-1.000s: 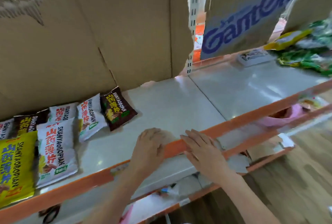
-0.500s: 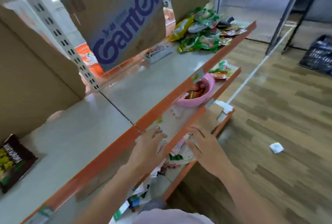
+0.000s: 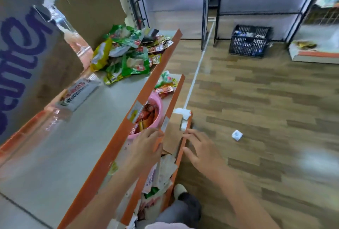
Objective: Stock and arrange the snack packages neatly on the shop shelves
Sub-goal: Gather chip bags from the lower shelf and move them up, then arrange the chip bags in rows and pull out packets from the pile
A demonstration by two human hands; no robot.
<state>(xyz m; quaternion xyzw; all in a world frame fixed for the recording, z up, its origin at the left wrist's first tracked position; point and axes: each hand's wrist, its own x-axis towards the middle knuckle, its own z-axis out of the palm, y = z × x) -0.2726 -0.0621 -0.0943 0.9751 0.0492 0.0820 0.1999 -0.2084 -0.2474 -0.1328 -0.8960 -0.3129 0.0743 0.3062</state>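
The upper shelf (image 3: pixel 55 155) is largely bare, with a heap of green and yellow snack packages (image 3: pixel 126 54) at its far end and a pink bowl (image 3: pixel 156 107) of red packets on the shelf below. The left hand (image 3: pixel 145 148), fingers extended and relaxed, rests against the orange edge of the middle shelf (image 3: pixel 176 96), gripping nothing. The right hand (image 3: pixel 201 151), equally open with fingers spread, touches the orange rim of the lowest shelf (image 3: pixel 183 146), holding nothing.
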